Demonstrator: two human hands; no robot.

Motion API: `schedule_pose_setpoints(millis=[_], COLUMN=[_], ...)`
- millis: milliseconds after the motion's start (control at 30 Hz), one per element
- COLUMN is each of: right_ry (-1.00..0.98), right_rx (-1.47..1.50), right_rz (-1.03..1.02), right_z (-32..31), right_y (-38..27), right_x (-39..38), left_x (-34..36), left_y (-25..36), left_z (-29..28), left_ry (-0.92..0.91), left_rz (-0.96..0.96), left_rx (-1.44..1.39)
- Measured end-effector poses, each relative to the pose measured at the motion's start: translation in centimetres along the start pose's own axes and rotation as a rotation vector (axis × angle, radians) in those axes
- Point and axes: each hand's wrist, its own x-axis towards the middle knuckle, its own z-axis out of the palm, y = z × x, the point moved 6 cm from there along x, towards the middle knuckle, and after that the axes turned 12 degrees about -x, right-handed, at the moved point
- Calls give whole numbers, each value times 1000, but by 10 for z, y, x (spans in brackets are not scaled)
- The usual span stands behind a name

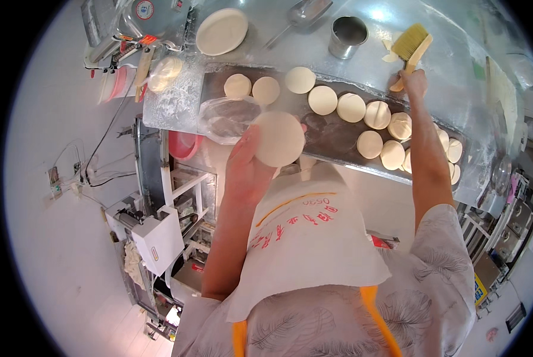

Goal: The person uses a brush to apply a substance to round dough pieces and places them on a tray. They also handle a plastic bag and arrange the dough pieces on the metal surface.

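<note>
A pale, flat dough round (279, 140) is held up in my left hand (247, 147), over the near edge of a dark baking tray (332, 132). My left fingers curl around the disc's edge, partly hidden behind it. At the far right, my right hand (415, 83) grips the wooden handle of a brush (410, 43), whose wide yellowish bristles point away from me. Several similar dough rounds (351, 107) lie on the tray in uneven rows, some partly behind my right forearm. One piece (400, 126) looks wrinkled on top.
A clear plastic bag (228, 113) covers the tray's left part. Behind the tray are a white oval dish (222, 32), a metal scoop (307, 12) and a metal cup (348, 39). A dough lump (165, 71) sits left, near a machine (153, 24). Dough scraps (390, 58) lie beside the brush.
</note>
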Motion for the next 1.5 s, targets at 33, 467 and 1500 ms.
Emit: schedule_pose_setpoints(millis=[33,467,1500], right_ry=[-89,-821,31], right_rx=[134,498,420], right_rz=[0,-257,129], right_z=[-3,-217,-19], right_y=[0,-41,42], right_x=[13,-330,-8], left_x=[3,71,25], left_y=[-3,-24,-48], left_z=[4,-15,35], left_ry=[-15,65,-17], left_rz=[0,283,58], left_rx=[-31,603,42])
